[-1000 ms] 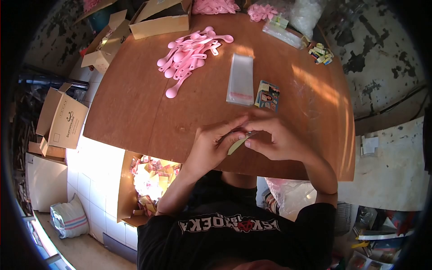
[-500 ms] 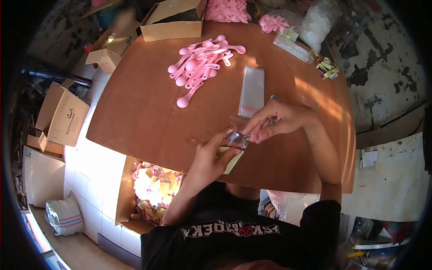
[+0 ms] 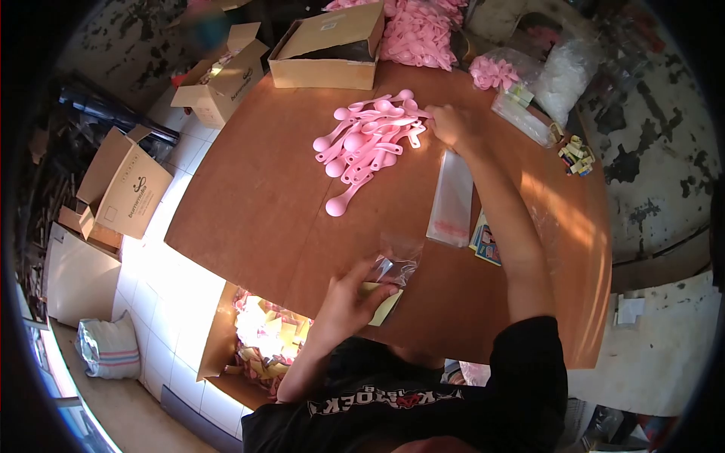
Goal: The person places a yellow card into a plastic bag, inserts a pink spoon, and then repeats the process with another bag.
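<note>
My left hand (image 3: 349, 299) is closed around a small clear plastic bag (image 3: 396, 269) with a pale yellow card (image 3: 385, 306) at its lower part, near the table's front edge. The bag's mouth points away from me. My right hand (image 3: 451, 127) reaches to the right side of a heap of pink plastic spoons (image 3: 371, 140). Its fingertips are pinched at the end of one spoon there, partly hidden by the hand. Between my hands lies a stack of flat clear bags (image 3: 451, 204). Printed cards (image 3: 485, 238) lie beside it, partly under my right forearm.
An open carton (image 3: 325, 64) and bags of pink spoons (image 3: 419, 38) stand at the table's far edge. Small yellow packets (image 3: 576, 156) sit at the right. Below the left edge is a box (image 3: 215, 332) of filled packets. More cartons (image 3: 136, 189) stand left.
My right hand has left the bag's mouth and moved forward to the spoon heap. The left hand keeps hold of the bag and card. The view has shifted, uncovering the printed cards.
</note>
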`<act>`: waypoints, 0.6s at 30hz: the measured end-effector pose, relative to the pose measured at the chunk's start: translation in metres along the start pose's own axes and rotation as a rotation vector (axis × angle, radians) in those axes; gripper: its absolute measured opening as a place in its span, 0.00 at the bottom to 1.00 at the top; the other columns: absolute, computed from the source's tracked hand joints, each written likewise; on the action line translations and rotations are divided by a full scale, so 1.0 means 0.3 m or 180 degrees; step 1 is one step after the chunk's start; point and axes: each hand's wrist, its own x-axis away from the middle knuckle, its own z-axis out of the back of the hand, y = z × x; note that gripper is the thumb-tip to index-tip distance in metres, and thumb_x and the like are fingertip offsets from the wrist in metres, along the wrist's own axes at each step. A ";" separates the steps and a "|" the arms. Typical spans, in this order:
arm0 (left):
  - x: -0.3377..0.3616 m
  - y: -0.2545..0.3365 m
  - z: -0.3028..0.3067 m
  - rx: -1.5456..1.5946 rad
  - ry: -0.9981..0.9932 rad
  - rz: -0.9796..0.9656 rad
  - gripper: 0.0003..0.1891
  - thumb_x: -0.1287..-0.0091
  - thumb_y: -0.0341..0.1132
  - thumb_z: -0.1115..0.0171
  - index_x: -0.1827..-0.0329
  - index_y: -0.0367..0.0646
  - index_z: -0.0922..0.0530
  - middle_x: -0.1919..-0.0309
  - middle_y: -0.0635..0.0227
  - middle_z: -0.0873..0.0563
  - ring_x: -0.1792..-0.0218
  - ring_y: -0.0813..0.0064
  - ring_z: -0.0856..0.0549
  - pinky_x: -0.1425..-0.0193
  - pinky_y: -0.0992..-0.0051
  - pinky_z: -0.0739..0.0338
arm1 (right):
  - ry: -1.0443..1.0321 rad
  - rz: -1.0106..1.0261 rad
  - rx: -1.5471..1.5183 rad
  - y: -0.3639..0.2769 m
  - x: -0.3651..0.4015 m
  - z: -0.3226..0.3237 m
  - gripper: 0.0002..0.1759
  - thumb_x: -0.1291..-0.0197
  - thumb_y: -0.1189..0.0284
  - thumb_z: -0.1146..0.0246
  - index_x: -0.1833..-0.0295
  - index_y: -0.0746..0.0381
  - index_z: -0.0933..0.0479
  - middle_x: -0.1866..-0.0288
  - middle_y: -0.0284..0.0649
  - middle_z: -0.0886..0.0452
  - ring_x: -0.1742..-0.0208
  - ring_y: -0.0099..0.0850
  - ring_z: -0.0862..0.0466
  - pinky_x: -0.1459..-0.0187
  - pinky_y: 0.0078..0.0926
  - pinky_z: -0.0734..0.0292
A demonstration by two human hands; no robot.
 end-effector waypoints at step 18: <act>-0.006 -0.038 -0.051 0.0326 -0.0244 -0.0018 0.27 0.37 0.24 0.30 0.34 0.34 0.29 0.60 0.59 0.10 0.56 0.79 0.14 0.49 0.77 0.20 | 0.1201 -0.0192 -0.3079 -0.196 0.579 0.340 0.18 0.37 0.79 0.37 0.41 0.68 0.26 0.67 0.38 0.15 0.61 0.22 0.15 0.60 0.20 0.22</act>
